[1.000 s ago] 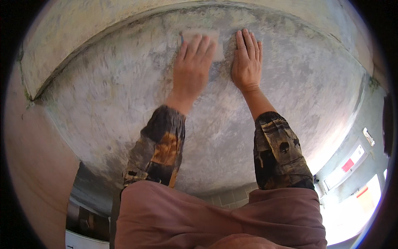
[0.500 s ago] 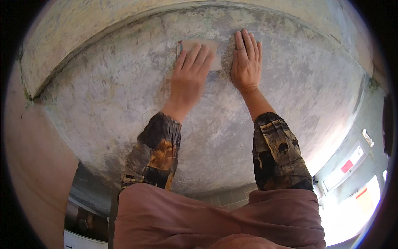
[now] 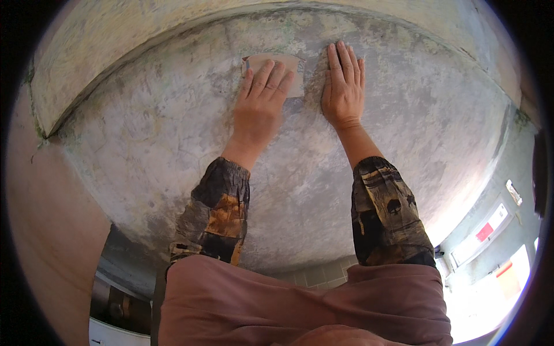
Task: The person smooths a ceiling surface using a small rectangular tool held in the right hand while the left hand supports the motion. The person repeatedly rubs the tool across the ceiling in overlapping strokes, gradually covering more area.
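My left hand (image 3: 258, 109) lies with its fingers spread over a thin tan sheet (image 3: 293, 78). It presses the sheet against a rough, mottled grey concrete surface (image 3: 300, 173). The sheet looks like stiff paper or card, with a dark, slightly raised upper left corner and bluish marks near its edges. My fingers cover its middle and lower left; the left thumb is hidden. To the right of the sheet, my right hand (image 3: 344, 86) rests flat on bare concrete, fingers stretched out and holding nothing.
Beyond the concrete runs a raised, stained, yellowish ledge (image 3: 144, 37). A pinkish wall (image 3: 55, 219) borders the left side. At lower right are a grey wall (image 3: 502, 184) and a bright opening (image 3: 479, 300). A dark recess (image 3: 124, 305) lies at lower left.
My left hand has slid slightly left, and the tan sheet has moved left with it. The right hand has stayed in place.
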The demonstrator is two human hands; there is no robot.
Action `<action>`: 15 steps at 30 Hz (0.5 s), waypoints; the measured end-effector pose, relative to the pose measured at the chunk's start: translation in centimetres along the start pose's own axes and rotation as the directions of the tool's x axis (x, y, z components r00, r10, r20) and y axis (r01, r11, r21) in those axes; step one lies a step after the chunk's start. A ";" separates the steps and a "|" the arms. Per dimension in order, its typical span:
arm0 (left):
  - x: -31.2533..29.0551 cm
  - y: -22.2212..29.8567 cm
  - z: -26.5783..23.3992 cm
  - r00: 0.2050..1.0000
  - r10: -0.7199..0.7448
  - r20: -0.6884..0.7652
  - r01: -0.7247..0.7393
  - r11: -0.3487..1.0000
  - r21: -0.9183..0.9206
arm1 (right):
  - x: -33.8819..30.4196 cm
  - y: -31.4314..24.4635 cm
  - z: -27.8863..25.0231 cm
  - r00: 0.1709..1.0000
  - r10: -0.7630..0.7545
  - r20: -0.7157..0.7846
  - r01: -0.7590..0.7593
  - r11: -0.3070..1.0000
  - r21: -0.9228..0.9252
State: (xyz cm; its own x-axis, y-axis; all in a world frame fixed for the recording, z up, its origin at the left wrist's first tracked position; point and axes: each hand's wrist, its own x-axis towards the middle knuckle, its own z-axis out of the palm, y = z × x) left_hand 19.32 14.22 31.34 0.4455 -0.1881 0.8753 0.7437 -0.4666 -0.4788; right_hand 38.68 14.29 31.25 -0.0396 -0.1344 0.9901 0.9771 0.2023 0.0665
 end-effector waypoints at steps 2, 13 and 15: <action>0.8 -0.6 -0.1 1.000 0.010 -0.024 -0.010 1.000 0.004 | 0.1 0.1 0.0 1.000 -0.004 -0.022 0.004 1.000 0.001; 0.5 -0.3 0.5 0.997 -0.023 0.071 0.016 0.995 0.098 | 0.0 0.1 0.3 1.000 0.007 -0.024 -0.007 1.000 0.024; -1.4 0.0 -0.7 0.999 0.000 0.046 -0.001 1.000 0.009 | 0.0 0.1 0.3 1.000 -0.002 -0.031 0.003 1.000 0.031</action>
State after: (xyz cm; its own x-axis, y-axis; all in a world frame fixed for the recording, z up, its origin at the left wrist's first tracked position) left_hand 18.29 13.86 30.20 0.4681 -0.1484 0.8711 0.7477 -0.4589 -0.4799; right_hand 38.75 14.63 31.27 -0.0353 -0.1646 0.9857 0.9701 0.2315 0.0734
